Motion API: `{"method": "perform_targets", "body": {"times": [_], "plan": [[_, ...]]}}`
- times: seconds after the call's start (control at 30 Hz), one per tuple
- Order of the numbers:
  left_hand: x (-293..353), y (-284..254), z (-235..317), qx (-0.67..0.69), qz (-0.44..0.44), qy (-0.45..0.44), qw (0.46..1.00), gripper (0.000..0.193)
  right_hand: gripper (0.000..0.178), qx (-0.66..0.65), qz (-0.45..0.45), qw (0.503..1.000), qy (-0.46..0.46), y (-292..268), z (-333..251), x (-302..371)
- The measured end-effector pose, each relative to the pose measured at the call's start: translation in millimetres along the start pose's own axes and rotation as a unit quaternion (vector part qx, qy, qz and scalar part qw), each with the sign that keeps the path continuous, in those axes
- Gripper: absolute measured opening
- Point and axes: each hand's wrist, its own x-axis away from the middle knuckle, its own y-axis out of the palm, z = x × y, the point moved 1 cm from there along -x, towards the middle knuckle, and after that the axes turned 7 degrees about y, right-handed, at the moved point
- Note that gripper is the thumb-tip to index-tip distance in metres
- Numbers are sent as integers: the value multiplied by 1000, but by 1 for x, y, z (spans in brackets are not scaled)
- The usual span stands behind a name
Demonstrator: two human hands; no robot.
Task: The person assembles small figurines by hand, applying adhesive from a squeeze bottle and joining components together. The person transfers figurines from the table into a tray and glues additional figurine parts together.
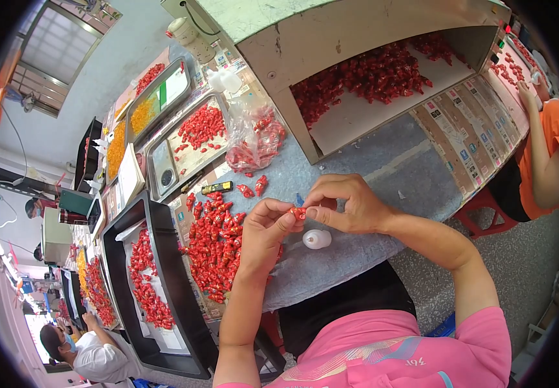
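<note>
While the left hand and right hand pinch one small red piece above the blue table, it seems light, stiff and rather slippery, best gripped at its edges.

Your one head view, wide fisheye, looks down from your head past your pink shirt at near edge, left hand and right hand close mid-view, facing across the workbench to a box far right, wall curving far left.
</note>
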Motion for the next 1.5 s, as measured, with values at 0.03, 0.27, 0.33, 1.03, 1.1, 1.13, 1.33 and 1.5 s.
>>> {"method": "perform_targets", "body": {"times": [0.03, 0.27, 0.33, 1.03, 1.1, 1.13, 1.33, 1.5], "plan": [[0, 0, 0, 4, 0, -2, 1000, 15, 9, 0, 0, 1000, 0, 0, 0, 0], [1, -1, 1, 69, -9, -8, 998, 14, 9, -6, 1, 1000, 0, -1, -1, 1], [1, -1, 1, 86, -18, -5, 996, 15, 9, -5, 1, 1000, 0, -1, -1, 1], [-1, 1, 0, 33, -16, 17, 999, 14, 7, -14, 3, 1000, -7, 2, 1, 2], [-1, 1, 0, 16, -11, 23, 1000, 13, 7, -6, -4, 1000, -14, 3, 3, 3], [0, 1, 0, 0, -6, 28, 1000, 13, 7, -7, -4, 1000, -14, 2, 3, 3], [-1, -1, 1, -25, -13, 24, 999, 13, 7, 26, -44, 999, -12, 2, 5, 4], [0, 0, 2, -45, -10, 19, 999, 13, 7, 6, -18, 999, -43, 6, 7, 4]]}}
